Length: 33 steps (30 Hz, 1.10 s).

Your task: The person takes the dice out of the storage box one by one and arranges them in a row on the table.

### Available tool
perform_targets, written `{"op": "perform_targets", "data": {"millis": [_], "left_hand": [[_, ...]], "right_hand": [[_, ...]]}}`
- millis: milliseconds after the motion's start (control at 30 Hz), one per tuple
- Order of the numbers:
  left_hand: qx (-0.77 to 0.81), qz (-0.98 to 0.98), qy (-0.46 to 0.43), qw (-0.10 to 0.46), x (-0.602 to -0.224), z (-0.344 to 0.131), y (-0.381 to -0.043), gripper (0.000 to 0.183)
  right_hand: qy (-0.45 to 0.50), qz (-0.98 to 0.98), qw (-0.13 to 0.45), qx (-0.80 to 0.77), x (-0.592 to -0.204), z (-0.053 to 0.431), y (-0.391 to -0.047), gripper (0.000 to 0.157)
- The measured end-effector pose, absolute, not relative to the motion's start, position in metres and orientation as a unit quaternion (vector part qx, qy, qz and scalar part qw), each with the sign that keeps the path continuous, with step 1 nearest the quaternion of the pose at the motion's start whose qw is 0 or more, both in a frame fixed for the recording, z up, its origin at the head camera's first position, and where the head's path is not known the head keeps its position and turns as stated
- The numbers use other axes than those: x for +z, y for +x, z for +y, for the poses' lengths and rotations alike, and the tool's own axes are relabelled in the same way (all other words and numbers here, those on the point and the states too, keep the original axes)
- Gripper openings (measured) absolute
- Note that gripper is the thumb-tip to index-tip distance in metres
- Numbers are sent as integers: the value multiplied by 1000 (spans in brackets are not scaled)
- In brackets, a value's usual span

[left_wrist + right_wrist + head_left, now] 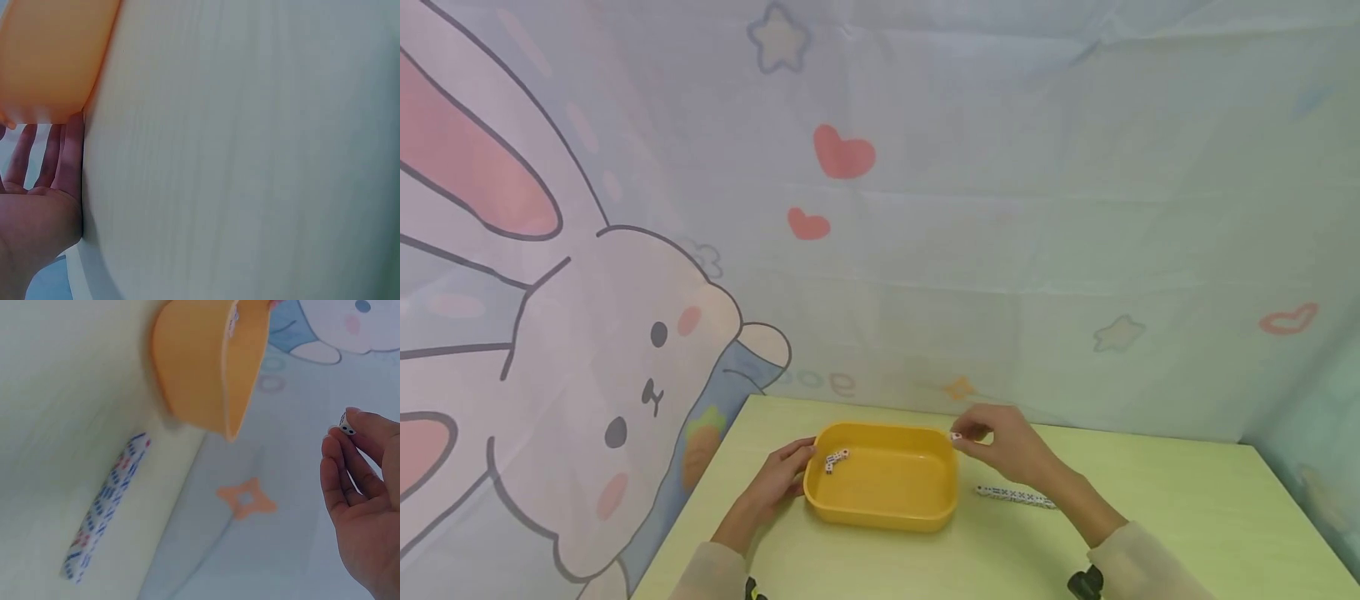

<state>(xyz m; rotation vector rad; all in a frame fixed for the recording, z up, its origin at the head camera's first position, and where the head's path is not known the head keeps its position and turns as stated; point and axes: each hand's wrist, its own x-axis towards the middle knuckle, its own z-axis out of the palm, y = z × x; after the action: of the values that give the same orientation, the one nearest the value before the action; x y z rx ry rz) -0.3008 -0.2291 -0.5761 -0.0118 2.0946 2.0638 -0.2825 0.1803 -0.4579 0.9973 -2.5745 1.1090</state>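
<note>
My right hand (1011, 446) pinches a small white die (347, 430) between thumb and fingertips, raised at the right end of a yellow tray (887, 489). Red and dark pips mark the white dice. Inside the tray, several dice (837, 460) lie in a little cluster toward the left end. My left hand (775, 482) rests on the table against the tray's left end; in the left wrist view its fingers (70, 147) reach straight to the tray wall. To the right of the tray, a line of dice (1017, 497) lies close together, partly behind the right forearm.
The pale wooden-looking table (1180, 517) ends at a hanging cloth (985, 250) printed with a rabbit, hearts and stars. Dark wrist gear (1086, 582) sits by the right sleeve.
</note>
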Motion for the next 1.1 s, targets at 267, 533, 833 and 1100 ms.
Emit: {"op": "perform_targets", "data": {"millis": [267,533,833,1100], "left_hand": [[700,706,-7,102,-574,-228,-303,59],[701,705,-13,104,-576,-231,-302,59],[705,701,-6,106,-577,-230,-302,58],[705,702,-9,100,-578,-231,-302,58]], "right_hand": [[293,-872,82,384,-483,232,-276,5],[252,-894,90,359,-503,275,-270,5],[235,-909,81,333,-527,310,-260,6],[210,-921,71,320,-555,328,-255,11]]}}
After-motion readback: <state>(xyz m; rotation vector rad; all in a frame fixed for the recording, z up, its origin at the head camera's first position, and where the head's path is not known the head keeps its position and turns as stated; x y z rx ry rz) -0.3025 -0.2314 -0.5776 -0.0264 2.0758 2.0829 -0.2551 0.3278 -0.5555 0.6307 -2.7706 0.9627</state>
